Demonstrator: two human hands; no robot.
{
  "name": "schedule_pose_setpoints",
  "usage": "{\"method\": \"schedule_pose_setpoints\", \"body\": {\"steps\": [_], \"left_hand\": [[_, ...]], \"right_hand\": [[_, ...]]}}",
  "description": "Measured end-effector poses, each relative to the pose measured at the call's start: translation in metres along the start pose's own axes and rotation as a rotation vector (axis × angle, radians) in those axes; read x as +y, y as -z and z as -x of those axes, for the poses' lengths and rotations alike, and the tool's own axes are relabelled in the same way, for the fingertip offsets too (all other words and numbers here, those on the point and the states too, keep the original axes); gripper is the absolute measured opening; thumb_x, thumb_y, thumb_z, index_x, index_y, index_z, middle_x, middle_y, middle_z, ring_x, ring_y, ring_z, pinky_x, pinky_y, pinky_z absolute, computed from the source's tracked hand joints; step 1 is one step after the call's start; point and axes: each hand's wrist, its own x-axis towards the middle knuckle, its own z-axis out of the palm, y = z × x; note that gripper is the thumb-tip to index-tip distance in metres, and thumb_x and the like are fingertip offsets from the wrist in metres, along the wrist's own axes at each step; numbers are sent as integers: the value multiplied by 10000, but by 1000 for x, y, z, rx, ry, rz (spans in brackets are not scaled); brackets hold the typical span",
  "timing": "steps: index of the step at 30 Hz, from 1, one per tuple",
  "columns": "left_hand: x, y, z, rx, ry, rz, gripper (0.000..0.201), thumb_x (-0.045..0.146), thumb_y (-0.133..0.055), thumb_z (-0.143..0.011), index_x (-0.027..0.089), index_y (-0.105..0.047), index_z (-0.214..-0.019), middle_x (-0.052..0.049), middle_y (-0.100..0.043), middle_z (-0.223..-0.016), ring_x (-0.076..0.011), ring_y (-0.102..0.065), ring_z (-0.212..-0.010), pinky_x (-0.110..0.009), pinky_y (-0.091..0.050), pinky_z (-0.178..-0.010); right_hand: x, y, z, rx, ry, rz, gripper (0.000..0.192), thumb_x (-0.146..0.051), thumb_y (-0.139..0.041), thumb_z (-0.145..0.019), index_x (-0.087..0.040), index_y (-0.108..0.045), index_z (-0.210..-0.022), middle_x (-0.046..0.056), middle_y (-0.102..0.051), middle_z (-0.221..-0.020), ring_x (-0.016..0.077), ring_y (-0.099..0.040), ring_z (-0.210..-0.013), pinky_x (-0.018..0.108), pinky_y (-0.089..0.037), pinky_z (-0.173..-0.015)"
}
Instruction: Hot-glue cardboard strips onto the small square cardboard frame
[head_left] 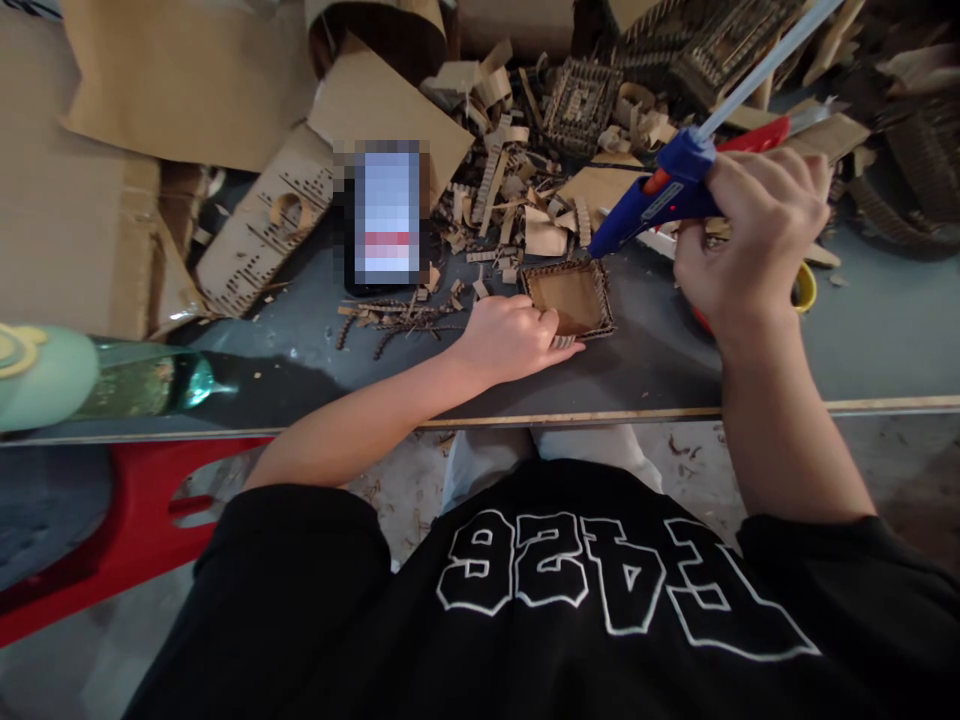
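My right hand (769, 230) is wrapped round the handle of a blue hot glue gun (649, 212), with a long clear glue stick (769, 65) rising from its back end. The gun's tip points down at the far edge of a small square cardboard tray (576, 303), whose low walls are corrugated strips. Whether the tip touches the wall, I cannot tell. My left hand (508, 338) grips the tray's near left corner, its fingers closed. A short piece of corrugated strip (562, 342) shows at those fingers.
A phone (387, 215) with a blurred screen lies left of the tray. Behind are heaped cardboard scraps (517, 190) and large sheets (187, 90). A green bottle (135, 378) lies near the table edge (637, 416). Right of the tray, a yellow ring (806, 288) is partly hidden behind my wrist.
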Motion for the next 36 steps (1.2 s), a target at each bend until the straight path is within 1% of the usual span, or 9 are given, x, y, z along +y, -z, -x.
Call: {"method": "schedule_pose_setpoints", "body": {"steps": [6, 11, 13, 17, 21, 25, 30, 33, 36], "left_hand": [[1, 2, -1, -50, 3, 18, 672, 649, -524, -1068, 91, -828, -850, -111, -651, -547, -241, -672, -592, -284, -291, -502], [0, 1, -1, 11, -29, -21, 664, 638, -535, -1066, 87, -835, -847, -108, -648, -532, -235, -670, -569, -280, -279, -485], [0, 0, 0, 46, -46, -64, 653, 633, -545, -1062, 92, -836, -841, -99, -639, -516, -231, -666, -548, -278, -282, -471], [0, 0, 0, 56, -50, -91, 655, 638, -535, -1064, 105, -827, -821, -86, -621, -496, -226, -657, -530, -276, -298, -459], [0, 0, 0, 37, -50, -43, 665, 622, -504, -1079, 104, -809, -797, -91, -626, -507, -228, -655, -543, -283, -304, -467], [0, -1, 0, 16, -25, -48, 660, 644, -513, -1065, 118, -814, -804, -90, -624, -513, -233, -660, -565, -282, -336, -479], [1, 0, 0, 150, -92, -110, 634, 598, -537, -1073, 98, -806, -791, -73, -605, -488, -221, -654, -521, -288, -298, -458], [1, 0, 0, 210, -105, -126, 624, 589, -558, -1068, 96, -798, -772, -68, -604, -485, -217, -655, -510, -294, -306, -448], [1, -1, 0, 157, -79, -114, 634, 622, -547, -1065, 111, -806, -793, -87, -652, -529, -228, -685, -552, -289, -330, -459]], "right_hand": [[-5, 3, 1, 23, 40, 8, 530, -251, -560, -723, -243, -770, -1210, 108, -794, -1113, 371, -693, -981, 620, -488, -956], [-15, 14, 1, -49, 56, 0, 488, -380, -338, -1054, -356, -736, -1337, 65, -785, -1260, 347, -670, -1160, 627, -412, -1101], [-14, 15, 0, -58, 94, -2, 518, -435, -287, -1092, -372, -731, -1351, 54, -774, -1299, 343, -667, -1184, 618, -407, -1110], [8, 3, -2, 68, 76, -43, 483, -541, -530, -948, -351, -721, -1348, 111, -749, -1183, 396, -636, -1118, 623, -438, -1013], [21, -14, -3, 166, -30, -93, 501, -586, -709, -772, -257, -707, -1150, 156, -672, -1031, 410, -605, -1004, 620, -434, -933], [-6, -17, 0, 50, -26, -99, 491, -532, -668, -861, -197, -653, -1220, 149, -697, -1134, 380, -626, -1050, 586, -488, -922], [-37, -12, 6, -188, 3, -85, 507, -422, -557, -1006, -260, -556, -1487, 147, -678, -1347, 392, -598, -1250, 611, -441, -1100], [-39, -13, 8, -220, 33, -86, 570, -346, -534, -996, -265, -520, -1560, 134, -674, -1405, 379, -611, -1248, 624, -439, -1124], [-40, -14, 8, -217, 47, -108, 599, -316, -493, -1014, -282, -479, -1612, 117, -666, -1436, 374, -616, -1258, 650, -442, -1130]]}}
